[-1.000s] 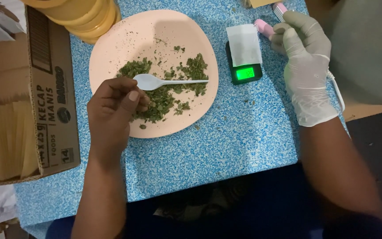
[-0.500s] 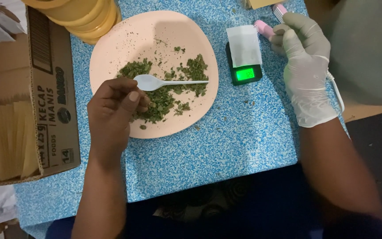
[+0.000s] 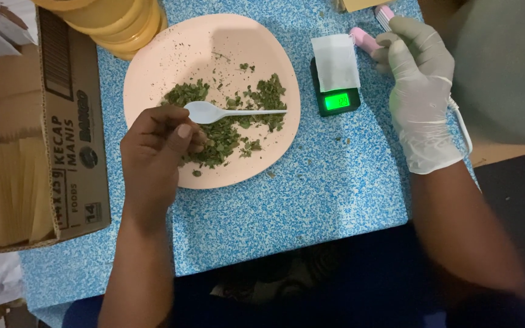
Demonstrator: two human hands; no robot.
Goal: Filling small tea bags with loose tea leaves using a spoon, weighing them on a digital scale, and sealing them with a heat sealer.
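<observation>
A pale pink plate (image 3: 214,36) lies on the blue speckled table (image 3: 311,194) with a scatter of dried green leaves (image 3: 262,94) on it. A white plastic spoon (image 3: 238,112) rests across the leaves, bowl to the left. My left hand (image 3: 153,152), bare, hovers over the plate's near left side, fingertips bunched on the leaves just below the spoon's bowl. My right hand (image 3: 420,91), in a white glove, grips a pink hand-held device (image 3: 364,37) at the top right. Beside it a small white bag (image 3: 335,62) lies on a black pocket scale (image 3: 338,102) with a lit green display.
An open cardboard box (image 3: 74,152) stands along the left edge of the table. A stack of yellow round containers (image 3: 123,21) sits behind the plate. A white cable (image 3: 464,124) runs along my right wrist. A pale object fills the top right corner.
</observation>
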